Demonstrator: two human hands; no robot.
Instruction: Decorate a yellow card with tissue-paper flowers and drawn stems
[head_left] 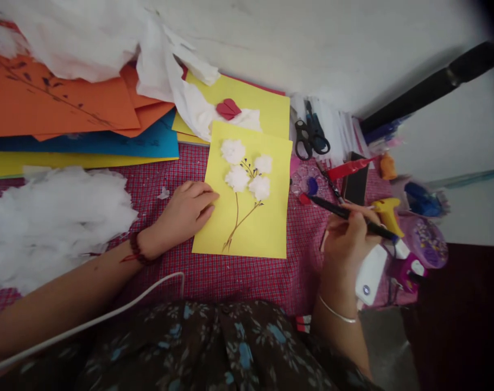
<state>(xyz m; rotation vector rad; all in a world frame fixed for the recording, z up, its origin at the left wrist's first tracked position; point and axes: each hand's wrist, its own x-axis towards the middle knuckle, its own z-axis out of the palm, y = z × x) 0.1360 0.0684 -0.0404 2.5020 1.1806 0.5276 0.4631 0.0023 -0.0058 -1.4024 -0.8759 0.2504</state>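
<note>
A yellow card (259, 233) lies in front of me, bearing several white tissue flowers (237, 178), brown stems and small dark leaves. My left hand (190, 212) rests on the card's left edge, fingers lying flat and holding nothing. Off to the card's right, my right hand (348, 231) grips a dark pen (332, 207) with a blue back end. The pen's front points left, close to a small clear flower-shaped palette (299, 183) with blue and red in it. My palm hides the middle of the pen.
Crumpled white tissue (59, 222) is heaped at left, below orange sheets (68, 106) and a blue sheet (149, 144). Black-handled scissors (310, 138), a red tube (348, 168), a yellow glue gun (387, 214) and a white phone (371, 274) crowd the right. A white cable (149, 288) crosses near me.
</note>
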